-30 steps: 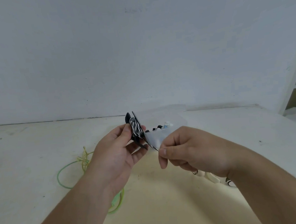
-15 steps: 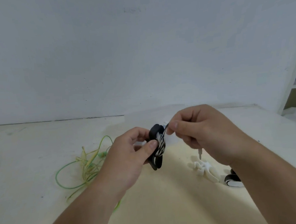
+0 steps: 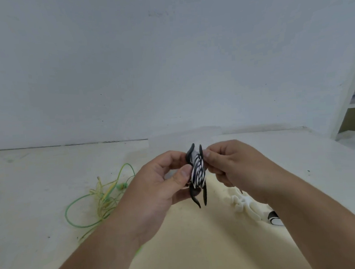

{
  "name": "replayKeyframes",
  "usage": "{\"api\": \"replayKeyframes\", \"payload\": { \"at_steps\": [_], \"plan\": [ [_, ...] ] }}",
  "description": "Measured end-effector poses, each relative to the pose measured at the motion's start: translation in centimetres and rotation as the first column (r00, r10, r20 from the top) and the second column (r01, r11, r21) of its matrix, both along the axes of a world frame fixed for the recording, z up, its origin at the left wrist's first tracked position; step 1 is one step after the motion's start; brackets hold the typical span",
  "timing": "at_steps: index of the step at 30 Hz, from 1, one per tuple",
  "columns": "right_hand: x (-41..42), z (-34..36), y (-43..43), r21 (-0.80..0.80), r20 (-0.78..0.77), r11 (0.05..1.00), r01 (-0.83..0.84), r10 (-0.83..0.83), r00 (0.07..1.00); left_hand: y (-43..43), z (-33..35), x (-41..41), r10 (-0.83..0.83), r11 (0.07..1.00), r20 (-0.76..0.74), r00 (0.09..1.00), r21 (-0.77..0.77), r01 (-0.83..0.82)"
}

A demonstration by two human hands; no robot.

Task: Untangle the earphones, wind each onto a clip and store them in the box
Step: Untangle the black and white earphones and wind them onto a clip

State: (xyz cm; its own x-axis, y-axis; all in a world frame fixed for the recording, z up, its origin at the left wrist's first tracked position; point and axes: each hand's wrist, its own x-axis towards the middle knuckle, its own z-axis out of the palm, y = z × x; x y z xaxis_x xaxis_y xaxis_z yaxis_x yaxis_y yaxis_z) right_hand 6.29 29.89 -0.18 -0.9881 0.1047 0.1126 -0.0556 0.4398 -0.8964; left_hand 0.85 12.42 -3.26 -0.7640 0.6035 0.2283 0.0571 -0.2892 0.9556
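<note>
Now, from the head camera, you have both hands raised together above the table (image 3: pixel 39 186), clamped on one black clip (image 3: pixel 204 195) held edge-on between them. The black-and-white striped earphone cord (image 3: pixel 197 173) sits wound in tight turns round the middle of that clip, between its two dark flaps, which splay apart at top and bottom. Your left hand (image 3: pixel 161 186) grips the clip from its left side, thumb pressed against the wound cord and the other fingers curled behind. Your right hand (image 3: pixel 235 168) pinches the clip's upper right edge with thumb and forefinger, the remaining fingers folded under; whether a loose cord end lies in that pinch cannot be told. Well to the left of the clip, a green-and-yellow earphone set (image 3: pixel 101 194) lies on the table in a loose tangle with one wide loop. Below and to the right of the clip, a white clip (image 3: pixel 243 205) rests on the table, partly hidden by your right wrist, and just beyond it lies a small black-and-white object (image 3: pixel 274 220), too hidden to identify.
</note>
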Motion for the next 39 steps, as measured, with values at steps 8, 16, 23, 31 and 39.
{"api": "replayKeyframes", "payload": {
  "at_steps": [8, 16, 23, 31, 39],
  "plan": [
    [-0.2, -1.2, -1.4, -0.031, 0.138, 0.984, -0.177, 0.18, 0.974, -0.4, 0.4, -1.0, 0.123, 0.984, 0.134, 0.983, 0.109, -0.138],
    [0.1, -1.3, -2.4, -0.004, 0.179, 0.957, -0.291, 0.287, 0.941, -0.3, 0.1, -1.3, 0.177, 0.966, 0.255, 0.951, 0.14, -0.217],
    [0.3, -0.9, -2.0, 0.03, 0.202, 0.969, -0.243, 0.232, 0.951, -0.5, 0.2, -1.6, 0.278, 0.945, 0.271, 0.922, 0.096, -0.313],
    [0.9, 0.0, -3.1, 0.293, 0.209, 0.941, -0.172, 0.112, 0.971, -0.1, -0.2, -1.2, 0.419, 0.906, -0.012, 0.908, -0.059, -0.419],
    [1.1, 0.8, -3.9, 0.144, 0.008, 0.983, 0.115, -0.118, 0.993, 0.1, -0.4, -0.8, 0.434, 0.836, -0.377, 0.819, -0.17, -0.521]
  ]
}}
